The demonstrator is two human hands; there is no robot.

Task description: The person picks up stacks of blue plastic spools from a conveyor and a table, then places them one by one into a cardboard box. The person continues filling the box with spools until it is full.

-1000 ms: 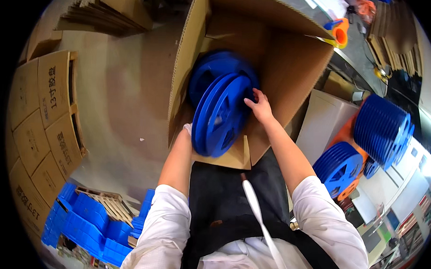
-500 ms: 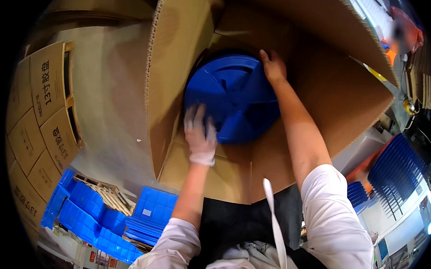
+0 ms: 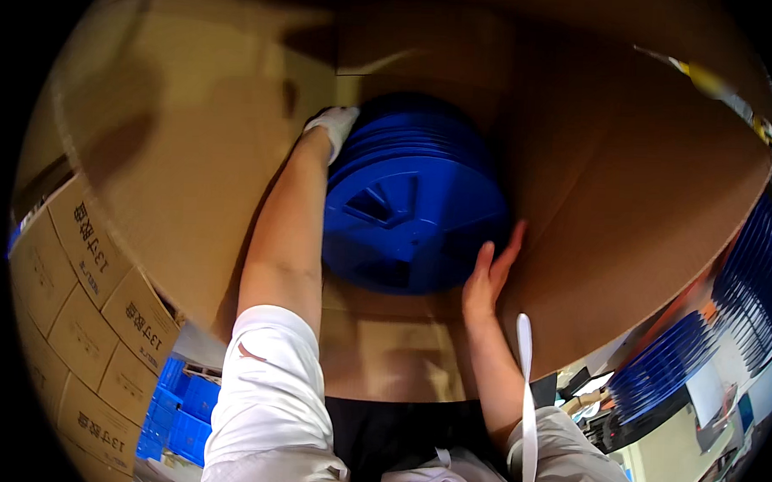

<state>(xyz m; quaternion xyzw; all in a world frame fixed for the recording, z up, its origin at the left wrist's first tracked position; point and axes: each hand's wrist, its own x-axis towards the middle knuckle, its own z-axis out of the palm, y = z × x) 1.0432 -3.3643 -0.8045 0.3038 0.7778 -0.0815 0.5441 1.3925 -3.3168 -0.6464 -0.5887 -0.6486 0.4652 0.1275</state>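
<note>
I have the blue reels (image 3: 417,217) stacked inside the deep carton (image 3: 625,224), whose walls seem to keep them together. My gloved left hand (image 3: 335,130) is at the stack's ten o'clock edge, perhaps bracing it; its fingers are partly hidden, so I can't tell its grip. My bare right hand (image 3: 488,279) spreads at four o'clock, beside the rim.

Brown cardboard box (image 3: 625,198) with stacked blue reels (image 3: 439,192) inside it
</note>
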